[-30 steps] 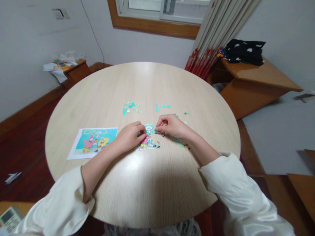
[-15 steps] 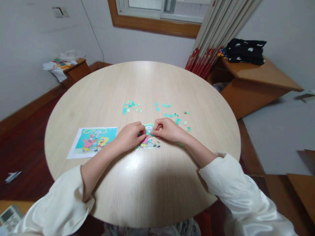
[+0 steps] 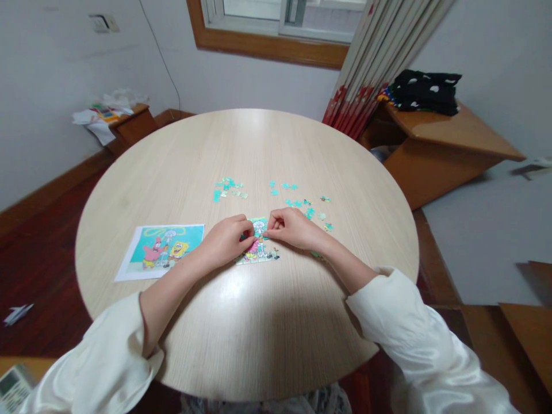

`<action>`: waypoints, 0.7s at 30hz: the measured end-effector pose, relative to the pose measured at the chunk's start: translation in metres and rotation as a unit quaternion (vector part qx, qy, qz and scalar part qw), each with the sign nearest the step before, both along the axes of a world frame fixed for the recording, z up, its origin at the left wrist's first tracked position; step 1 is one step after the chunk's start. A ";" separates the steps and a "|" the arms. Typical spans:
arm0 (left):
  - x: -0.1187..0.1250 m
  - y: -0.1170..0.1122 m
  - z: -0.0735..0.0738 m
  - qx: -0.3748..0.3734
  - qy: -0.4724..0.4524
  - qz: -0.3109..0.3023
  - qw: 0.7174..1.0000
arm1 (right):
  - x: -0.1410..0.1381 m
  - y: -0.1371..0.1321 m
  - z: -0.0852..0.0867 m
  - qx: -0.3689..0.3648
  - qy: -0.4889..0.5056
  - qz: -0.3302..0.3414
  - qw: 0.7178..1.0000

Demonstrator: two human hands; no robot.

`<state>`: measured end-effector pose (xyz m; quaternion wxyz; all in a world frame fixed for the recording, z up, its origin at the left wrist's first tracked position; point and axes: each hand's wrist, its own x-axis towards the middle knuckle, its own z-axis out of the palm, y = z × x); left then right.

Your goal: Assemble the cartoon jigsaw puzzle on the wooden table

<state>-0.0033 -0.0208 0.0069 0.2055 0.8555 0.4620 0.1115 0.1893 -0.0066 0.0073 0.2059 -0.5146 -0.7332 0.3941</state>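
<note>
A partly joined jigsaw puzzle (image 3: 260,253) with cartoon figures lies flat on the round table, between my two hands. My left hand (image 3: 230,237) rests over its left side, thumb and fingers closed on the puzzle's edge and covering part of it. At the right side, my right hand (image 3: 292,228) pinches a small teal jigsaw piece against the puzzle; the fingers hide most of that piece. A printed reference picture (image 3: 159,250) of the same cartoon scene lies left of my left forearm. Loose jigsaw pieces (image 3: 294,203) are scattered beyond my right hand.
Another cluster of loose pieces (image 3: 228,185) lies farther up the pale round table (image 3: 259,144). Some sit partly under my right wrist. A wooden cabinet (image 3: 457,138) with black cloth stands at the right, near a curtain (image 3: 379,63). Papers cover a small stand at left.
Both hands keep nearly the same pose at the puzzle. The whole view has shifted very slightly; no piece has visibly been moved.
</note>
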 end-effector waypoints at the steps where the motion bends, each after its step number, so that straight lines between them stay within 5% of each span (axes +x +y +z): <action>1: 0.000 0.000 0.000 -0.001 0.001 0.001 1.000 | 0.004 0.003 -0.002 -0.013 0.028 -0.006 1.000; 11: 0.000 0.000 0.001 -0.010 -0.005 0.002 1.000 | 0.086 0.057 -0.019 0.080 0.115 -0.252 0.958; 21: -0.002 0.000 0.000 0.004 -0.010 -0.003 1.000 | 0.114 0.070 -0.033 0.079 0.111 -0.328 0.935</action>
